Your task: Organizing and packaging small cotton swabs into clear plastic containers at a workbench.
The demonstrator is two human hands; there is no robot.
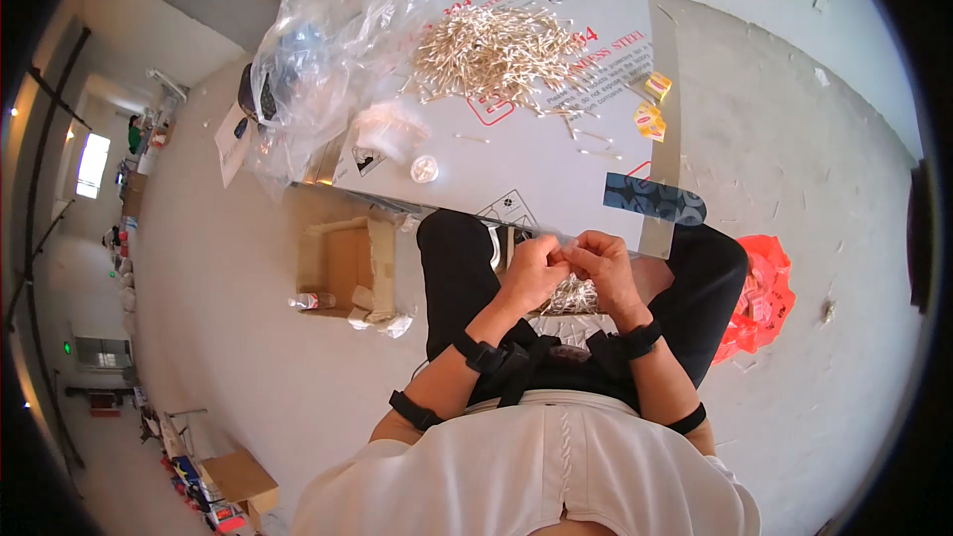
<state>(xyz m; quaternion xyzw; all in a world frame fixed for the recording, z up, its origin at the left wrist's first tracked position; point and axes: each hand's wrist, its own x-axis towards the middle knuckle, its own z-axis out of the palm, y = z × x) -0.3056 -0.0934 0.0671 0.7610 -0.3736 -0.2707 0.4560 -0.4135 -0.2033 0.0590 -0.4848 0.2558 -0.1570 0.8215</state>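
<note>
Both the left hand (534, 272) and the right hand (605, 270) have bent, nearly closed fingers meeting near the table (536, 171); whether they grip anything cannot be told. Cotton swabs (501, 52) lie heaped atop it, with more below the hands.

Bright, soft light o'all; window (93, 166) at pic's far L blown out white. Glare on clear plastic bag (333, 30). Far L dimmer, bit soft. Heavy fisheye bend nr rim, corners black. Worktop (556, 179) fairly sharp.

Cream top (496, 467), black trousers (455, 263)
</note>
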